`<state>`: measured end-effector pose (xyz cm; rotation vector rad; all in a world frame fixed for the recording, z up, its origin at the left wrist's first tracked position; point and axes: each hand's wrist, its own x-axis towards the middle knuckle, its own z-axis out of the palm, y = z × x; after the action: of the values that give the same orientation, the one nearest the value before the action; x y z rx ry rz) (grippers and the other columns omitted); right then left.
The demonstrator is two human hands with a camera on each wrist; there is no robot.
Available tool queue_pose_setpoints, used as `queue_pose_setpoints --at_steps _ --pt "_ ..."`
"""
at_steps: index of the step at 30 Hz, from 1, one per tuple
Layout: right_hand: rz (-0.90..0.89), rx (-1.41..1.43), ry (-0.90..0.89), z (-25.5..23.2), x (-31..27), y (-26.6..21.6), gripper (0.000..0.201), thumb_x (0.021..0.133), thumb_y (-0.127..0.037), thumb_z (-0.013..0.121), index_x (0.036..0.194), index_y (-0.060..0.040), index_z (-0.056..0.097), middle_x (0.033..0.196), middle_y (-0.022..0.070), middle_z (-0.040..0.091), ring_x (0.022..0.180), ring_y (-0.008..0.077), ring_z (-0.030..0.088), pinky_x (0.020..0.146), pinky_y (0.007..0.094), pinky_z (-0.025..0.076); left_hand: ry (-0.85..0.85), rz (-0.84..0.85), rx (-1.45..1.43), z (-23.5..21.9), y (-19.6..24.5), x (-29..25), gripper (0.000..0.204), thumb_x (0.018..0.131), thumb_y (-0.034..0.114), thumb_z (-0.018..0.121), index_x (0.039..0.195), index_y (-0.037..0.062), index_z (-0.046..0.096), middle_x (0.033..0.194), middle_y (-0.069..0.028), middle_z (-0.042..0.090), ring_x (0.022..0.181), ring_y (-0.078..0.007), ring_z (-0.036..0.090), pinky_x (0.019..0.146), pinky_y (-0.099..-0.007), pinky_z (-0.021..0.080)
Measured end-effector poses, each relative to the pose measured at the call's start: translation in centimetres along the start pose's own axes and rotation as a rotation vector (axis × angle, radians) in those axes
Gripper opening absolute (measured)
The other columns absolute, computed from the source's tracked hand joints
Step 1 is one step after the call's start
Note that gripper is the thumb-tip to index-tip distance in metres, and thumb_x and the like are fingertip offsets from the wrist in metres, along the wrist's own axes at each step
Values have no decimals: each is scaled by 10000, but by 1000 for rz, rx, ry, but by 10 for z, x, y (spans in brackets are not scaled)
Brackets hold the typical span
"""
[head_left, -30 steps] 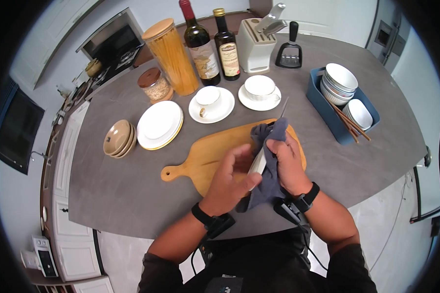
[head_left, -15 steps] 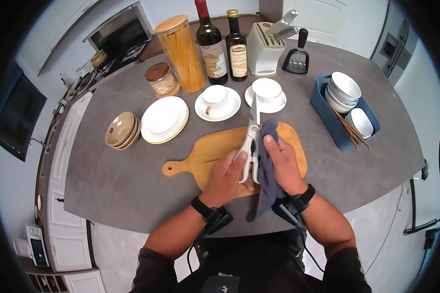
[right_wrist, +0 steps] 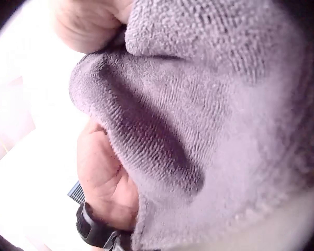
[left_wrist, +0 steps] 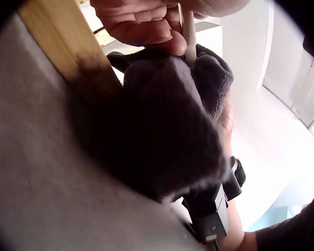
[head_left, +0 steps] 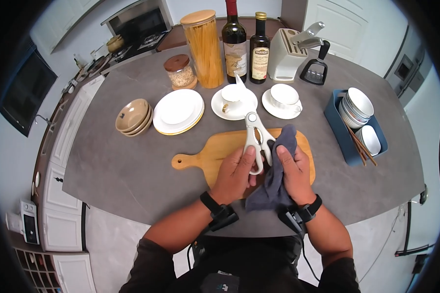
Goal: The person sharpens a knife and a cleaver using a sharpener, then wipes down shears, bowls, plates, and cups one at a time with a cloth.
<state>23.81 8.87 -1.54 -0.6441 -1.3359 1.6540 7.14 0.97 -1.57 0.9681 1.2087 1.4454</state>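
Fingers [head_left: 246, 155] of the left hand [head_left: 235, 175] curled round the white handles of the kitchen scissors [head_left: 255, 142] in the head view, holding them upright above the wooden cutting board [head_left: 215, 151], the blades pointing toward the far edge of the desk [head_left: 112, 166]. Just beside them, the right hand [head_left: 294, 172] clutched a grey cloth [head_left: 274, 181], its fingers wrapped in the fabric and pressed against the right handle of the scissors; the cloth hung down toward the near edge of the desk. Beyond the board stood two cups on saucers [head_left: 234, 100], a stack of white plates [head_left: 178, 111] and brown bowls [head_left: 133, 116] to the left of them. Along the far edge stood a pasta jar [head_left: 203, 49], a smaller jar [head_left: 180, 72], two bottles [head_left: 247, 44] and a knife block [head_left: 287, 61]. A blue bin of bowls [head_left: 357, 117] sat near the right edge.

From the left wrist, the left hand's fingers [left_wrist: 141, 23] were seen clenched round a thin white handle of the scissors [left_wrist: 188, 36] at the top, with the cloth [left_wrist: 172, 120] bunched directly beneath them, touching. The board's edge [left_wrist: 63, 42] ran along the upper left, the desk [left_wrist: 36, 178] below it.

From the right wrist, the cloth [right_wrist: 209, 115] filled nearly everything; part of a hand [right_wrist: 107, 178] showed below it on the left, and fingers [right_wrist: 89, 23] at the top pinched into the fabric. The scissors were hidden from this camera.
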Motion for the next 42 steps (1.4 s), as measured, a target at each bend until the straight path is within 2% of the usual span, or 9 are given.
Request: queue_pose_setpoints --at_steps 4,9,14,23,26,30,34,38,42 --pt "-12 -262 -151 -8 3 -4 221 1076 -210 646 1115 -1 706 1017 -18 689 908 41 571 805 225 483 50 48 176 -12 0 3 497 1130 467 468 970 33 648 739 1 585 628 -61 543 567 -243 426" --pt "36 153 -12 14 1 -4 253 1084 -192 627 1244 0 673 1106 6 701 954 61 616 868 241 513 119 123 64 -11 0 1 493 1127 478 476 970 37 631 711 5 574 622 -59 536 563 -239 417" --pt "60 101 -83 13 -3 18 281 1086 -167 617 1310 1 625 1174 27 688 1021 87 623 907 271 521 250 83 -159 -11 4 0 453 1128 464 475 1032 43 611 752 -10 619 564 -54 552 491 -209 434" --pt "69 92 -179 17 -6 3 228 1061 -103 630 1237 42 642 1061 80 716 888 159 665 827 328 555 113 82 -238 -7 -12 6 454 1134 432 469 1131 -7 584 862 -114 687 650 -169 661 584 -301 556" --pt "45 85 -105 21 -4 -4 188 1056 -102 637 1189 29 660 1034 65 715 879 135 662 817 312 549 108 69 -306 -5 -8 7 465 1132 448 463 1142 -3 578 865 -116 689 662 -179 668 596 -316 561" --pt "-111 121 295 -2 12 -11 159 1060 -152 653 1128 -11 680 987 31 717 845 81 656 771 266 542 179 118 -370 -14 -8 11 450 1127 464 467 1147 25 567 845 -98 675 643 -171 647 574 -313 538" --pt "-110 -16 333 -46 20 -42 203 1077 -229 645 1093 -29 676 936 12 704 791 64 623 708 238 514 244 64 -345 -22 -8 15 402 1130 448 471 1111 58 563 794 -62 628 602 -151 598 539 -293 500" --pt "-211 -477 260 -66 18 -98 244 1072 -254 649 1011 -18 648 847 -27 657 750 51 569 676 247 482 195 63 -342 -18 -6 13 405 1125 452 484 1101 57 567 784 -63 628 585 -146 590 515 -287 481" --pt "-274 -908 254 -85 21 -127 327 1025 -282 707 930 14 606 745 81 617 689 126 560 638 318 472 161 48 -276 -17 -7 12 413 1119 451 504 1064 50 586 772 -60 629 571 -141 585 503 -282 473"
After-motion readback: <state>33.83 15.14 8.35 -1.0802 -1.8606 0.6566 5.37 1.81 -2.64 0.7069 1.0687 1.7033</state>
